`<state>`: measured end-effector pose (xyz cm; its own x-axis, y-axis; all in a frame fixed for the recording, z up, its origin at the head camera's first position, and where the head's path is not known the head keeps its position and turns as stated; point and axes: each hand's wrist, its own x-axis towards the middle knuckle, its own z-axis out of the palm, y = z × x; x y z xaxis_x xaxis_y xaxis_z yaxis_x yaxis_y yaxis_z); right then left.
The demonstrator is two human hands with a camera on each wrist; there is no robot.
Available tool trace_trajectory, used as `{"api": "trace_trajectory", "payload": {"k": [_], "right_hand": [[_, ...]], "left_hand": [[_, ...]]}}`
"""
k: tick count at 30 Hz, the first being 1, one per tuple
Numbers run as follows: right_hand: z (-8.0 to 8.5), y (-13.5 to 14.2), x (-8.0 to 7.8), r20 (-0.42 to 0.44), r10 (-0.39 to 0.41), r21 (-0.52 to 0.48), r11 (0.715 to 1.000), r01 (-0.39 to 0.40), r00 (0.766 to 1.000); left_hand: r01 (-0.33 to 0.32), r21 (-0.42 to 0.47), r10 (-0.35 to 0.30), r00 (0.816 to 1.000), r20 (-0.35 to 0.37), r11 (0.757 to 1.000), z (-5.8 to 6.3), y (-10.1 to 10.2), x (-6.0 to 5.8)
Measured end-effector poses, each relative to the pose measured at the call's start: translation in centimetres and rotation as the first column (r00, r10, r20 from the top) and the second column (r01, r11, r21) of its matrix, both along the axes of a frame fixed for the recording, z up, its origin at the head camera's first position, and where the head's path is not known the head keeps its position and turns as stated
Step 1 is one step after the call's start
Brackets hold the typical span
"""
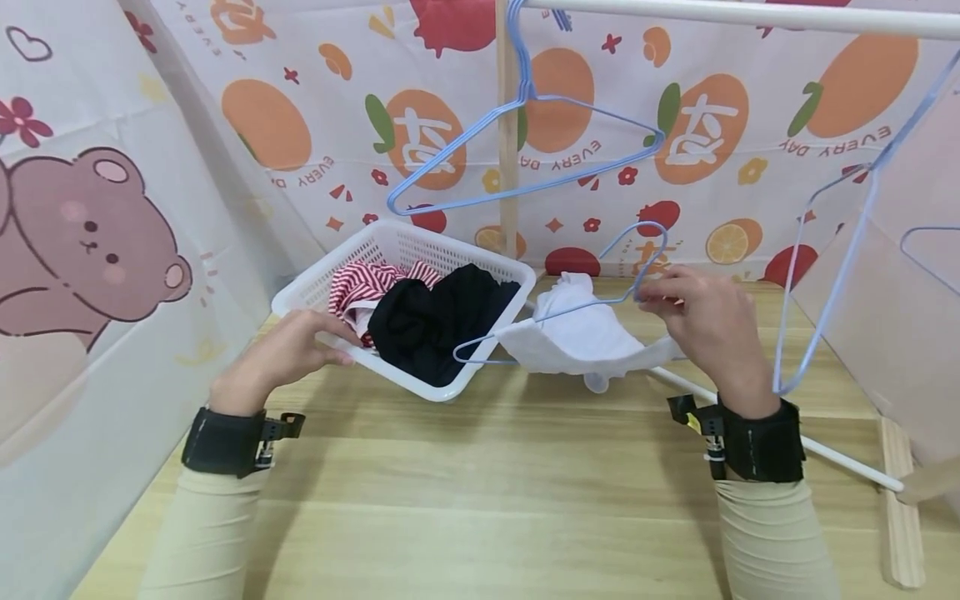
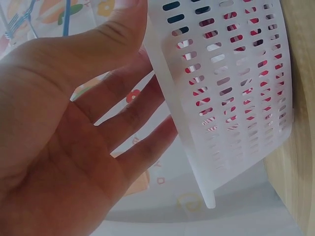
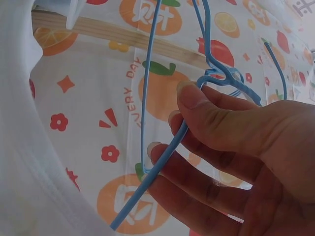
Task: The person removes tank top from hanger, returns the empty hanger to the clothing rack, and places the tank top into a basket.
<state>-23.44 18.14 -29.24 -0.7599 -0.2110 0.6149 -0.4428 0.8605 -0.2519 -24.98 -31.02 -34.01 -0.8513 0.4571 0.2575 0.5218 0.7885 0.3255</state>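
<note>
In the head view, my right hand (image 1: pixel 705 321) pinches a light blue wire hanger (image 1: pixel 651 223) near the base of its hook. White cloth (image 1: pixel 573 337) drapes about the hanger, one hanger end poking out at the left. The right wrist view shows my thumb and fingers on the blue wire (image 3: pixel 166 155), the cloth at the left edge. My left hand (image 1: pixel 296 354) holds the near-left rim of a white perforated basket (image 1: pixel 405 385), fingers over the rim and thumb outside. Inside lie a black garment (image 1: pixel 435 321) and a red-and-white striped one (image 1: pixel 367 287).
Blue hangers (image 1: pixel 480 125) hang together from a white rail (image 1: pixel 735 12), and more hang at the right (image 1: pixel 828 308). A wooden post (image 1: pixel 508 158) stands behind. A lower white bar (image 1: pixel 847 462) runs to a wooden foot (image 1: pixel 900 517). Printed cloth surrounds the wooden table (image 1: pixel 480 500).
</note>
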Motion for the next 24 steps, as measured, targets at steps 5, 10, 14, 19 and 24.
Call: {"api": "trace_trajectory", "payload": {"k": [5, 10, 14, 19, 24], "right_hand": [[-0.06, -0.19, 0.03, 0.005, -0.003, -0.001, 1.000, 0.003, 1.000], [0.03, -0.23, 0.09, 0.012, -0.009, 0.001, 1.000, 0.009, 1.000], [0.31, -0.26, 0.19, 0.007, -0.007, 0.004, 1.000, 0.007, 1.000], [0.43, -0.28, 0.29, -0.020, 0.035, 0.012, 0.999, -0.034, 0.999], [0.09, -0.12, 0.36, -0.047, 0.099, 0.012, 0.995, -0.098, 0.994]], "left_hand": [[0.005, 0.011, -0.005, 1.000, -0.004, 1.000, 0.02, 0.02, 0.01], [0.009, 0.006, -0.009, 1.000, 0.002, 1.000, -0.11, 0.00, -0.01], [0.013, 0.001, -0.012, 1.000, -0.005, 1.000, -0.23, 0.00, -0.21], [0.014, -0.001, -0.014, 1.000, -0.016, 1.000, -0.32, -0.12, -0.14], [0.025, -0.005, -0.025, 0.998, -0.050, 1.000, -0.47, -0.27, 0.18]]}}
